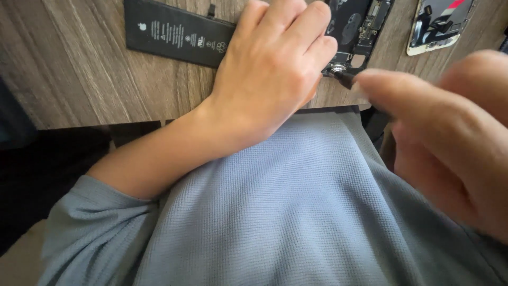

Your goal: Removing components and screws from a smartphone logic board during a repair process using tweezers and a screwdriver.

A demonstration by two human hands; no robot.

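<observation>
The left hand [270,69] lies palm down on the brown wooden table [79,69], near the table's front edge. Its fingers are bent and close together, and they press on the open black phone body with small metal parts inside [360,24]. The phone body lies flat on the table, and the hand covers a large part of it. You cannot tell if the fingers grip the phone or only rest on it.

The right hand [450,132] is very near the camera and looks blurry. It is to the right of the phone body and lower in the picture. Its fingers are pinched around a thin dark tool with a small tip [344,78]. The tip touches the lower corner of the phone body, right beside the left hand's knuckles. Most of the tool is hidden by the fingers.

A flat black battery shaped like a long rectangle [174,34] lies on the table to the left of the phone body. The left hand covers its right end.

A phone screen part with a pale rim [436,26] lies on the table to the right of the phone body, a little apart from it.

Below the table edge is the person's blue-grey knitted shirt [296,212], with the left sleeve pushed up the arm.
</observation>
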